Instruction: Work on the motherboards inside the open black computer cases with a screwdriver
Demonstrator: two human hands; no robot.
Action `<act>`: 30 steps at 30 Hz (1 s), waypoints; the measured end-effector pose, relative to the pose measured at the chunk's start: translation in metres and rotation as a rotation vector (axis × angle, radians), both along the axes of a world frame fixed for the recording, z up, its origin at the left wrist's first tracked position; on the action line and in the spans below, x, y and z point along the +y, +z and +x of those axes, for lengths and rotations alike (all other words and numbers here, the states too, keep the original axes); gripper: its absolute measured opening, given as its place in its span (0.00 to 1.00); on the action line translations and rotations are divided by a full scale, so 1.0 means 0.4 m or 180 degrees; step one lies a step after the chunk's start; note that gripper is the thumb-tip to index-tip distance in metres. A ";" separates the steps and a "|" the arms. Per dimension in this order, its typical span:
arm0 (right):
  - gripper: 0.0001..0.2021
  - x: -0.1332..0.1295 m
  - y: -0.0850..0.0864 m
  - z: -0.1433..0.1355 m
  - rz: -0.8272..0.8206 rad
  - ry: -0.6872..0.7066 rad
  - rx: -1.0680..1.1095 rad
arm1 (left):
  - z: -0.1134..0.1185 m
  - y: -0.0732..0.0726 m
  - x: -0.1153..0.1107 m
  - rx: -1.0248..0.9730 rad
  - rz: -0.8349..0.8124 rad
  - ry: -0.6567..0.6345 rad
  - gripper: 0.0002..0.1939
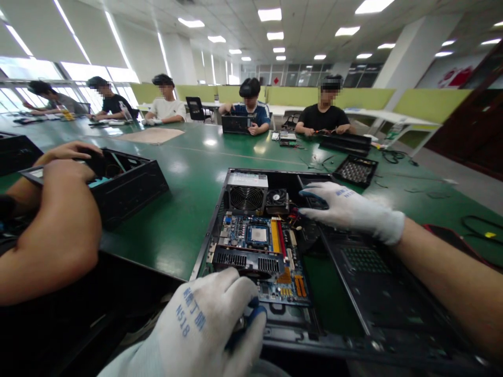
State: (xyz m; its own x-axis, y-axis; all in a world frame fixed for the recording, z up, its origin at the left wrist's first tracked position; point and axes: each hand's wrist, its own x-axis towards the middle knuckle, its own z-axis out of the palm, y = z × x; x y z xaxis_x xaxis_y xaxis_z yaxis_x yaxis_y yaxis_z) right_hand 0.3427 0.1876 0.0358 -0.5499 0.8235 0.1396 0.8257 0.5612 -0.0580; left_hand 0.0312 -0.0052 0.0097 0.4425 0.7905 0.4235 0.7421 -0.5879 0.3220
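On the green tabletop [176,178], an open computer case [334,343] is laid; the left hand [204,314] is curled, any hold hidden; nearby wires [293,213] could be snagged by the open right hand [346,207].

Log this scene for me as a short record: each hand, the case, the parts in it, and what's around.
left hand: gloved, by the graphics card at the near side; grip contents unclear
right hand: gloved, open, over the inner frame; contact unclear
case: open, lying on the green table
board: motherboard inside, bare CPU showing
far end: power supply, with fan beside it
left side: another person's arm at a second case
far side: several people seated
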 end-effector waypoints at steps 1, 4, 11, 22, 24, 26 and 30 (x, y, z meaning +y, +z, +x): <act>0.34 -0.010 -0.005 0.019 -0.0008 -0.0021 0.0164 | 0.000 0.009 0.011 -0.0011 -0.0029 -0.0031 0.05; 0.31 -0.033 -0.019 0.059 -0.0027 -0.0120 0.0650 | 0.010 0.041 0.068 0.0175 -0.0218 0.0010 0.06; 0.25 -0.053 -0.031 0.080 -0.0101 -0.0318 0.1403 | 0.100 0.049 0.323 0.1536 -0.0816 0.0052 0.15; 0.27 -0.050 -0.037 0.100 -0.0070 -0.0117 0.1236 | 0.220 -0.100 0.543 0.2778 -0.1612 -0.0370 0.21; 0.28 -0.047 -0.044 0.106 -0.0066 -0.0077 0.1213 | 0.220 -0.127 0.553 0.2772 -0.1658 -0.0402 0.23; 0.30 -0.044 -0.050 0.112 -0.0082 -0.0067 0.1186 | 0.213 -0.150 0.562 0.2766 -0.1705 -0.0397 0.24; 0.33 -0.041 -0.059 0.116 -0.0140 -0.0006 0.1127 | 0.199 -0.175 0.574 0.2764 -0.1743 -0.0319 0.30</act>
